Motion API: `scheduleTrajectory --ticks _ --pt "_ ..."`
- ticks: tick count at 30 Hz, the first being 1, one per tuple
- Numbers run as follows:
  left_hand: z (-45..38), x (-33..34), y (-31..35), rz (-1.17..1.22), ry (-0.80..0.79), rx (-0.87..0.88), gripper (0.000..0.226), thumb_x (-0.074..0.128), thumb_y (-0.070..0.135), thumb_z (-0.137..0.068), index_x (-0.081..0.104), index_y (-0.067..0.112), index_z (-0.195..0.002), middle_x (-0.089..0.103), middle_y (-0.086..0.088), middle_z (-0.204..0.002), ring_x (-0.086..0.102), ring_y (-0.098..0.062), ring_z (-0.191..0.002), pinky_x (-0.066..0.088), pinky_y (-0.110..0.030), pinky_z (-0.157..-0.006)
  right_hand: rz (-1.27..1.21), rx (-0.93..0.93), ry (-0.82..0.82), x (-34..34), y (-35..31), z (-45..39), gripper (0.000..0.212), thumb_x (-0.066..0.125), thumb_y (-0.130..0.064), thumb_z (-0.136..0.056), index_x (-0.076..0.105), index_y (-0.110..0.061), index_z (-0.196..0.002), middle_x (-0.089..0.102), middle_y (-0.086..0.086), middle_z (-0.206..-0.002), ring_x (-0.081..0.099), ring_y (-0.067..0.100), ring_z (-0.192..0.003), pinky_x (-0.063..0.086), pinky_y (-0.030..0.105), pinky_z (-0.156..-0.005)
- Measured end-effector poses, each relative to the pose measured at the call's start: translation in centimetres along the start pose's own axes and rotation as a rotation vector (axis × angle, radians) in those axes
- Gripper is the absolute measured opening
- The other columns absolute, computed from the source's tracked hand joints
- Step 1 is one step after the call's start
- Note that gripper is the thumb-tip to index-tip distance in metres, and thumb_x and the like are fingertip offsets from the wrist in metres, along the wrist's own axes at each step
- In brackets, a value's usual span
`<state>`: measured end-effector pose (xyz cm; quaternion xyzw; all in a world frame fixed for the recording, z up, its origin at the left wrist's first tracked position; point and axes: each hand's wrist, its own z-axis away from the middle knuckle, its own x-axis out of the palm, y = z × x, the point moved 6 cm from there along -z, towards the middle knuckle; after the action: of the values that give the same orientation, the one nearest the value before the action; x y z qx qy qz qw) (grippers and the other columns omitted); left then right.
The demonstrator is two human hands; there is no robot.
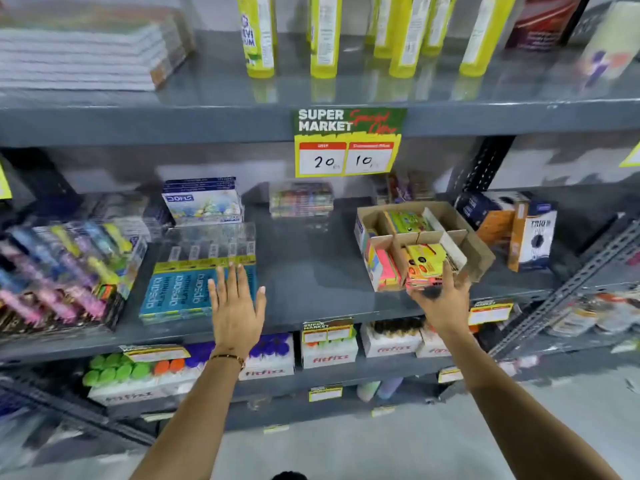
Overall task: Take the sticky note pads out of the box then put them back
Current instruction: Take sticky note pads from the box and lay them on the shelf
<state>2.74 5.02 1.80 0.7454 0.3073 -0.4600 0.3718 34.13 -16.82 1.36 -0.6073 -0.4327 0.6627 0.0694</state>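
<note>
A brown cardboard box (467, 233) with dividers sits on the middle grey shelf at the right. A green-yellow sticky note pad (407, 221) lies in a rear compartment, and pink pads (388, 270) stand in the front left compartment. My right hand (445, 297) grips a stack of yellow and orange sticky note pads (426, 266) from below at the box's front edge. My left hand (235, 303) hovers over the shelf's front, fingers spread, holding nothing, just over blue pencil boxes (176, 296).
The middle shelf (311, 282) has bare grey surface between my hands. Glitter pens (59, 268) crowd the left, white and orange boxes (526, 233) stand right of the cardboard box. Yellow bottles (323, 36) line the shelf above; a price sign (348, 143) hangs from its edge.
</note>
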Motion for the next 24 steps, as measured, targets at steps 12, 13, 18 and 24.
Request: scheduleTrajectory --ticks 12,13,18,24 --pt "-0.5 2.2 -1.8 -0.049 -0.043 -0.063 0.062 0.022 0.040 -0.092 0.043 -0.005 -0.130 0.048 -0.026 -0.135 0.035 -0.042 -0.130 0.019 -0.056 -0.111 0.049 0.052 0.088 2.5 -0.6 -0.4 0.077 0.070 -0.034 -0.083 0.030 -0.018 -0.147 0.025 0.017 -0.146 0.031 0.037 -0.134 0.034 0.045 -0.111" --pt "-0.5 2.2 -1.8 -0.047 -0.040 -0.066 0.062 0.022 0.040 -0.092 0.043 -0.005 -0.130 0.049 -0.026 -0.134 0.035 -0.042 -0.130 0.020 -0.057 -0.111 0.044 0.047 0.110 2.5 -0.5 -0.3 0.077 0.071 -0.034 -0.082 0.032 -0.019 -0.146 0.025 0.017 -0.146 0.030 0.036 -0.134 0.034 0.046 -0.111" --pt "-0.6 2.2 -1.8 -0.057 -0.052 -0.072 0.062 0.021 0.040 -0.092 0.043 -0.004 -0.130 0.048 -0.025 -0.135 0.035 -0.042 -0.130 0.021 -0.057 -0.111 0.028 0.026 0.126 2.5 -0.3 -0.6 0.085 0.074 -0.038 -0.078 0.028 -0.019 -0.147 0.018 0.017 -0.151 0.025 0.034 -0.138 0.031 0.045 -0.113" --pt "-0.6 2.2 -1.7 -0.059 -0.049 -0.068 0.061 0.020 0.040 -0.092 0.043 -0.003 -0.130 0.048 -0.025 -0.135 0.035 -0.042 -0.131 0.022 -0.056 -0.111 0.047 -0.020 0.027 2.6 0.3 -1.8 0.086 0.071 -0.040 -0.080 0.024 -0.019 -0.148 0.025 0.015 -0.151 0.028 0.035 -0.136 0.036 0.051 -0.111"
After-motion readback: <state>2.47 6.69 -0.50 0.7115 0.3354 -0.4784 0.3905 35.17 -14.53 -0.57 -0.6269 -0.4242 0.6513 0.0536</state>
